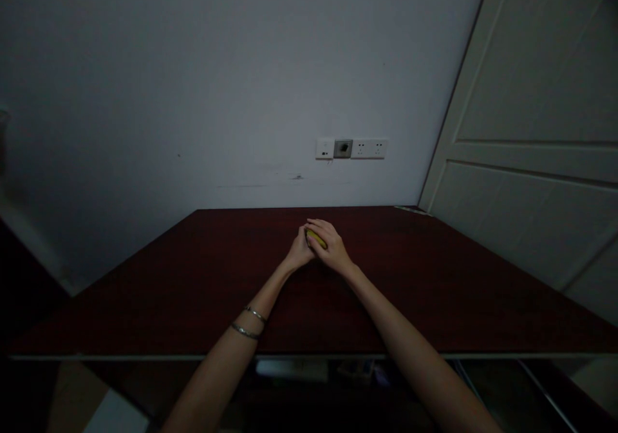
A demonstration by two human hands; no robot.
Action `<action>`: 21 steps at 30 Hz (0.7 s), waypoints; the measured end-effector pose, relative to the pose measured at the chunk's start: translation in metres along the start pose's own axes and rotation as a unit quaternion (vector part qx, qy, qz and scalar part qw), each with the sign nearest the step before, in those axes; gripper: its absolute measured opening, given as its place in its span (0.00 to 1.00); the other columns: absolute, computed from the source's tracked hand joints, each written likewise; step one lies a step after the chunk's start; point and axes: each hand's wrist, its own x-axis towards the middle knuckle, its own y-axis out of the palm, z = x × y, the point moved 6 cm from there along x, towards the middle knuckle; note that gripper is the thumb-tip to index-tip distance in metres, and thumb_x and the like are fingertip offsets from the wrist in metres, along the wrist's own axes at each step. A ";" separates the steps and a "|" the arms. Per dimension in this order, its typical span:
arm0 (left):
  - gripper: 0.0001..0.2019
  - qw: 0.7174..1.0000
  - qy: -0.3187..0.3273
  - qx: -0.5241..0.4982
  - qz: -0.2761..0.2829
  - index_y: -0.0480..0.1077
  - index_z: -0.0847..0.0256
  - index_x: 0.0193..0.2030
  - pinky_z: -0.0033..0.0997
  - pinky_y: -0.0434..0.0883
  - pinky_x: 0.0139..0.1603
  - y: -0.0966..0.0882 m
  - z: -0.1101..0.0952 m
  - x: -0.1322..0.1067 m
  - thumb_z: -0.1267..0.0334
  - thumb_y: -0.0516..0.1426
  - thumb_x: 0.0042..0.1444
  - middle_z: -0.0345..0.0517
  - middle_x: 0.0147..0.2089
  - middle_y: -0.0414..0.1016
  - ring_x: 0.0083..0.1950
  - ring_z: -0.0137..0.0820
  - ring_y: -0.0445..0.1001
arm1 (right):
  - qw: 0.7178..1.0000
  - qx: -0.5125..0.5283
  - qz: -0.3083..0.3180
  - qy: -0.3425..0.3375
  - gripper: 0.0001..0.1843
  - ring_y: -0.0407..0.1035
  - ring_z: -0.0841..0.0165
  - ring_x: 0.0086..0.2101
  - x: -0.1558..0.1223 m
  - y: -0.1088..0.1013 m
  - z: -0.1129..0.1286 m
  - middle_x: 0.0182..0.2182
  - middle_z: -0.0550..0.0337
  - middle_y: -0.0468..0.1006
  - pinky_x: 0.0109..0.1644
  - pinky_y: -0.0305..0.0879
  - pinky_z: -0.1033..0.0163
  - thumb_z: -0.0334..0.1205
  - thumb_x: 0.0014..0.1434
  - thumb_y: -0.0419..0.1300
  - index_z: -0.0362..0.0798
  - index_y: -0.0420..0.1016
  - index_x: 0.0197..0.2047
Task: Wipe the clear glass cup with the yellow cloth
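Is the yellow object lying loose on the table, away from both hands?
No, the yellow object is in the grasp of the right hand, with the left hand right beside it.

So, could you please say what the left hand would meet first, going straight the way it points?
Likely the yellow object, then the right hand; they're so close that depth is unclear.

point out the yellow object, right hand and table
Yellow object [317,239]: head view, on its exposed side.
Right hand [335,247]: head view, on its back.
Table [193,285]: head view, on bare top.
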 end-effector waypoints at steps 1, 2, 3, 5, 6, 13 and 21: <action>0.35 1.000 0.006 0.008 -0.001 0.52 0.64 0.52 0.34 0.67 0.44 0.000 -0.002 0.000 0.64 0.63 0.38 0.53 0.47 0.68 0.44 0.35 0.70 | 1.000 0.004 -0.007 0.009 0.18 0.59 0.63 0.53 0.001 0.000 -0.002 0.51 0.58 0.68 0.59 0.52 0.52 0.41 0.57 0.52 0.55 0.68 0.51; 0.35 1.000 0.015 0.022 -0.003 0.52 0.64 0.52 0.34 0.67 0.43 -0.001 -0.004 -0.001 0.64 0.63 0.37 0.52 0.46 0.68 0.44 0.35 0.71 | 1.000 0.011 -0.018 0.022 0.18 0.60 0.64 0.52 0.001 -0.001 -0.006 0.51 0.57 0.69 0.58 0.53 0.53 0.42 0.57 0.52 0.55 0.67 0.51; 0.35 0.999 0.024 0.039 -0.004 0.52 0.65 0.52 0.34 0.67 0.43 -0.001 -0.007 -0.002 0.63 0.63 0.37 0.52 0.46 0.68 0.44 0.36 0.71 | 0.999 0.020 -0.030 0.039 0.18 0.61 0.64 0.51 0.001 -0.001 -0.010 0.50 0.56 0.69 0.57 0.54 0.54 0.42 0.58 0.51 0.54 0.67 0.51; 0.37 0.997 0.029 0.068 -0.006 0.52 0.65 0.52 0.34 0.67 0.43 -0.003 -0.010 -0.003 0.62 0.64 0.35 0.52 0.46 0.67 0.44 0.36 0.70 | 0.994 0.039 -0.054 0.082 0.19 0.62 0.65 0.50 0.001 0.000 -0.022 0.49 0.54 0.69 0.56 0.56 0.56 0.44 0.58 0.49 0.51 0.66 0.52; 0.38 0.996 0.031 0.085 -0.008 0.52 0.65 0.52 0.35 0.67 0.44 -0.005 -0.012 -0.004 0.62 0.64 0.34 0.53 0.47 0.67 0.45 0.37 0.70 | 0.991 0.046 -0.065 0.111 0.19 0.63 0.64 0.50 0.000 0.001 -0.029 0.49 0.53 0.69 0.56 0.57 0.56 0.45 0.58 0.49 0.50 0.66 0.52; 0.41 0.989 0.001 0.146 -0.013 0.55 0.63 0.52 0.36 0.66 0.45 -0.008 -0.015 -0.007 0.60 0.66 0.29 0.52 0.47 0.67 0.48 0.41 0.69 | 0.960 0.095 -0.071 0.252 0.24 0.64 0.63 0.49 -0.006 0.006 -0.062 0.49 0.50 0.70 0.56 0.56 0.55 0.51 0.58 0.47 0.46 0.66 0.51; 0.27 0.993 -0.089 -0.068 -0.031 0.61 0.67 0.41 0.31 0.67 0.39 -0.006 0.014 0.006 0.65 0.65 0.31 0.48 0.37 0.71 0.37 0.32 0.71 | 0.990 0.116 0.022 0.072 0.20 0.56 0.67 0.55 0.004 0.005 -0.025 0.55 0.56 0.63 0.60 0.50 0.58 0.48 0.59 0.49 0.54 0.65 0.53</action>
